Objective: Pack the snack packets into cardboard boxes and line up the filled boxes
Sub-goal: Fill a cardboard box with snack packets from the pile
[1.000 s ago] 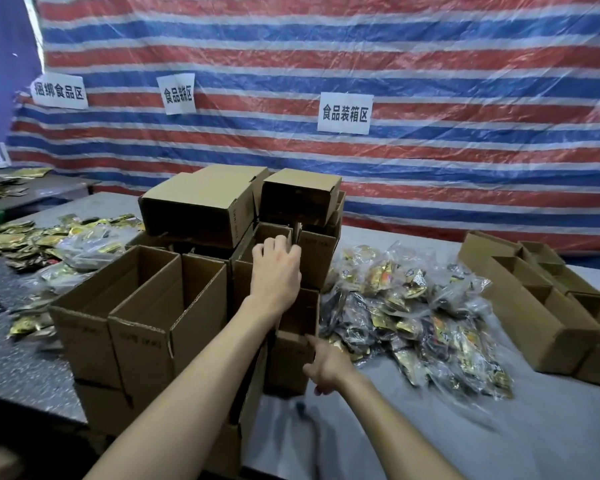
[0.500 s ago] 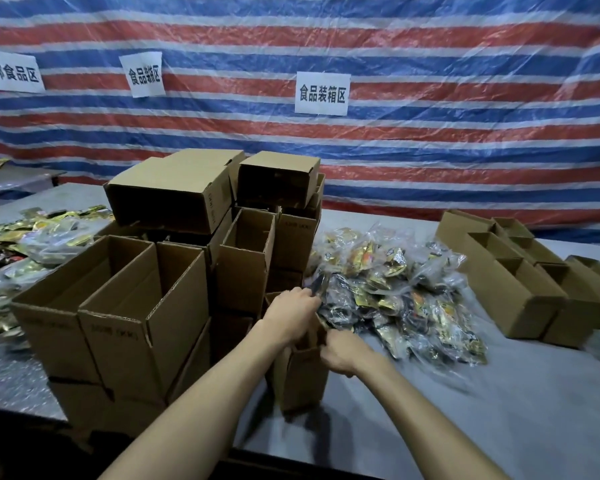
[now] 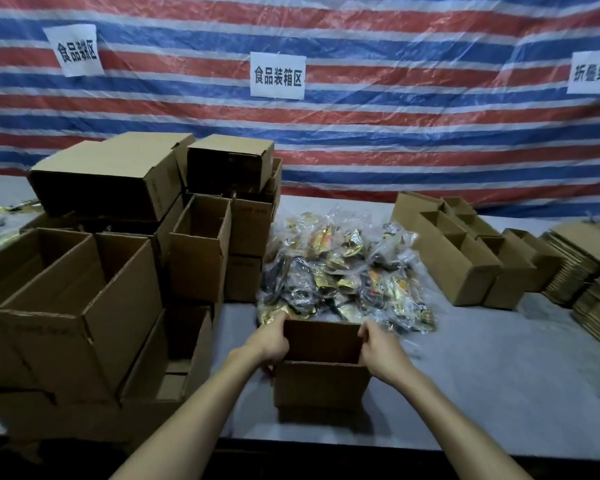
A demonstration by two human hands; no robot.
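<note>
A small open cardboard box (image 3: pixel 321 384) stands upright on the grey table (image 3: pixel 482 382) just in front of me, its inside dark. My left hand (image 3: pixel 272 339) grips its left wall and my right hand (image 3: pixel 381 351) grips its right wall. Directly behind the box lies a heap of snack packets (image 3: pixel 343 271) in clear plastic bags, gold, black and orange. The box's far rim touches the heap's near edge.
A stack of empty open boxes (image 3: pixel 118 271) fills the left of the table, some lying on their sides. A row of open boxes (image 3: pixel 465 258) stands at the right, with flattened cardboard (image 3: pixel 596 271) beyond. A striped tarp with paper signs (image 3: pixel 278 76) hangs behind.
Both hands drew one small box out of the left stack and set it upright in front of the packet heap. The hands now hold its two side walls. The view swung right.
</note>
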